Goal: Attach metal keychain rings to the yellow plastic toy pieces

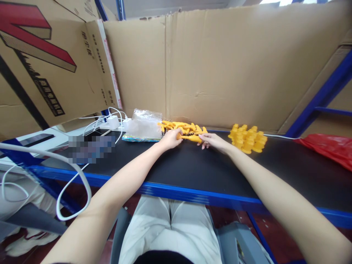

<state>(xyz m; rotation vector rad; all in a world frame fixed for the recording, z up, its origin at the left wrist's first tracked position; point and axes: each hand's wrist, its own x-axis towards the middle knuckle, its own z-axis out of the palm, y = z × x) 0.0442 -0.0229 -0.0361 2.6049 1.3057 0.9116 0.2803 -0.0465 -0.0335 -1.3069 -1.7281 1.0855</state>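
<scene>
A wall of brown cardboard [233, 66] stands along the far side, filling the view from ten to two o'clock, with a printed carton [46, 62] leaning in at ten. Below it runs the black desk [192, 165] with its blue front edge. At three o'clock a red plastic bag [330, 146] lies on the desk's right end. At nine o'clock a thick white cable [74, 179] loops off the left edge, and a white charger [112, 121] with thinner leads sits near the back at eleven.

A clear plastic bag [144, 124] rests on a colourful packet just left of twelve. Right of it lies a loose heap of yellow plastic pieces [181, 127], and at one o'clock a tidy stack of yellow pieces [247, 138] stands well apart from the heap.

Both bare arms reach to twelve o'clock. The left hand [171, 139] has its grip narrow, pinched on one yellow piece [192, 138] at the heap's near edge. The right hand [211, 140] touches the same piece's right end, fingers bent down; whether its grip closes on it, I cannot tell.
</scene>
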